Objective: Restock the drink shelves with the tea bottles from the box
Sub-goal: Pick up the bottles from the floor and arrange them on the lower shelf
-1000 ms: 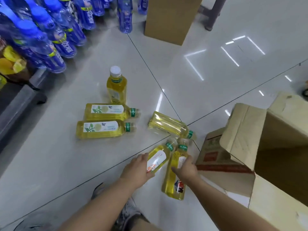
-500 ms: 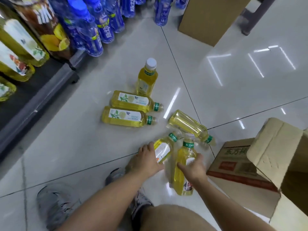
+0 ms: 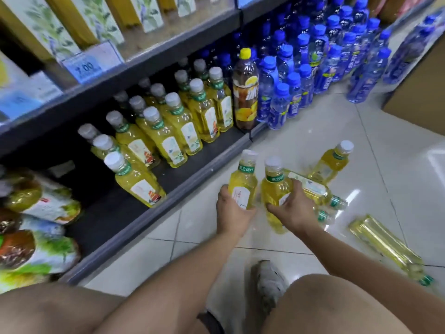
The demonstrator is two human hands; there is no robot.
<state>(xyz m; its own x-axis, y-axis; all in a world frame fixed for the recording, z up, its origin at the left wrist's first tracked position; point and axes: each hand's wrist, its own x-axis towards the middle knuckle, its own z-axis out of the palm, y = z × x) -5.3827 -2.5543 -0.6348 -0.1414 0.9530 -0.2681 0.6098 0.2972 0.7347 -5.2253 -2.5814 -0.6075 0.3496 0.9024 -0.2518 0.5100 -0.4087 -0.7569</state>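
My left hand (image 3: 231, 214) grips a yellow tea bottle (image 3: 243, 180) with a white cap, held upright above the floor just in front of the bottom shelf edge (image 3: 183, 189). Right beside it, my right hand (image 3: 292, 209) grips a second tea bottle (image 3: 273, 186), also upright. Rows of the same tea bottles (image 3: 168, 131) stand on the dark bottom shelf, with a gap in front of them. On the floor, one tea bottle (image 3: 331, 163) stands upright, two lie behind my right hand (image 3: 315, 189), and another lies at the right (image 3: 387, 247). The box is out of view.
Blue-capped water bottles (image 3: 310, 68) crowd the shelf and floor at the upper right. A dark lemon drink bottle (image 3: 245, 92) stands between them and the tea. A brown carton (image 3: 419, 90) sits at the right edge. My knees and a grey shoe (image 3: 269, 283) fill the bottom.
Both hands have lifted their bottles off the floor and brought them upright toward the shelf. The view has swung left, so the shelf fills the frame and the box has gone.
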